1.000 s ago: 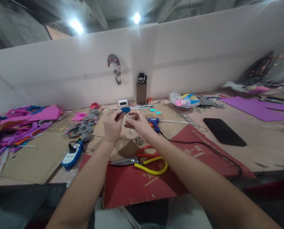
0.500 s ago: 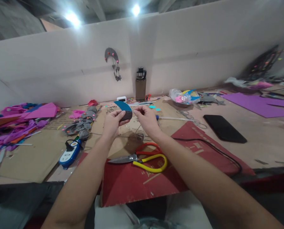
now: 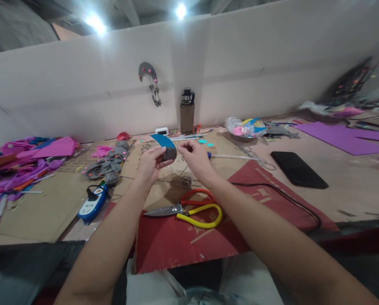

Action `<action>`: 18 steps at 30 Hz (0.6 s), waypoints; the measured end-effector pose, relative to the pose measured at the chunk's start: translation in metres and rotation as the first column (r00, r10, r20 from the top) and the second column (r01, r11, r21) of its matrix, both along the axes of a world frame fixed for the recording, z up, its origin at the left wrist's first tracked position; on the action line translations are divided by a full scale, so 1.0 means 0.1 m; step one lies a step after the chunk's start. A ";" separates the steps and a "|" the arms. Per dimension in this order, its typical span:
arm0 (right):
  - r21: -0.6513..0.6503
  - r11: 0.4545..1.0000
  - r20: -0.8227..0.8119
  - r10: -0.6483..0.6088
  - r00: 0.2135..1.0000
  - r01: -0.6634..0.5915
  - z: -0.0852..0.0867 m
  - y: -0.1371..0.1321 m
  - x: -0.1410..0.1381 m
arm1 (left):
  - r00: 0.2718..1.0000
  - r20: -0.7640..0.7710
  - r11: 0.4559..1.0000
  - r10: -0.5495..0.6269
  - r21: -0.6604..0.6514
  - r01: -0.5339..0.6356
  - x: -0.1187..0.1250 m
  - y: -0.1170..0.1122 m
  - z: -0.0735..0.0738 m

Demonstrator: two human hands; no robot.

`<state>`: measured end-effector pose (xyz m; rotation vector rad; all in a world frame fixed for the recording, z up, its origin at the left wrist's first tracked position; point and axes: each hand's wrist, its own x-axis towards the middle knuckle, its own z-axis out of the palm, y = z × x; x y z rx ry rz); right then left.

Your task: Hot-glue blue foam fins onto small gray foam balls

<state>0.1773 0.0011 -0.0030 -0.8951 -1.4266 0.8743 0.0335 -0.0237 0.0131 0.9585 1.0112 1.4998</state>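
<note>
Between the fingers and thumb of my left hand [image 3: 151, 163] is a blue crescent [image 3: 163, 140], its pointed tip up to the left. Grey yarn [image 3: 169, 154] covers the crescent's lower part in a band. Close by on the right, my right hand [image 3: 194, 156] is pinched on the grey yarn strand, which is too thin to follow fully. A bit of that strand shows below the hand, running down toward a small tangled bundle [image 3: 186, 181] on the cardboard. Scissors [image 3: 189, 210] with one red and one yellow handle lie beneath my hands.
Red cardboard [image 3: 208, 248] lines the near edge. A power strip [image 3: 93, 205] and grey yarn pieces [image 3: 105, 165] are at left, beside pink and purple scraps [image 3: 27, 165]. At right lie a black phone [image 3: 299, 169] and a bowl [image 3: 245, 136]; a bottle [image 3: 187, 112] stands behind.
My left thumb has shifted slightly up and left on the crescent, baring more of the grey yarn band. My right hand stays pinched in nearly the same place.
</note>
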 end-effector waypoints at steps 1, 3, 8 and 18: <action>-0.012 1.000 -0.010 0.007 1.000 -0.007 0.00 0.00 0.00 | 1.000 0.000 1.000 -0.003 -0.003 0.003 0.00 0.00 0.00; -0.043 0.999 -0.047 0.029 0.998 -0.031 0.00 0.00 0.00 | 1.000 0.003 1.000 -0.008 -0.008 0.008 0.00 0.00 0.00; -0.118 0.980 -0.193 0.133 0.972 -0.158 -0.02 0.02 0.01 | 0.997 0.051 0.997 -0.062 -0.041 0.064 -0.01 0.00 0.01; -0.066 0.967 -0.245 0.224 0.943 -0.247 0.05 -0.06 0.08 | 0.985 0.116 0.979 -0.130 -0.142 0.146 -0.01 0.02 0.03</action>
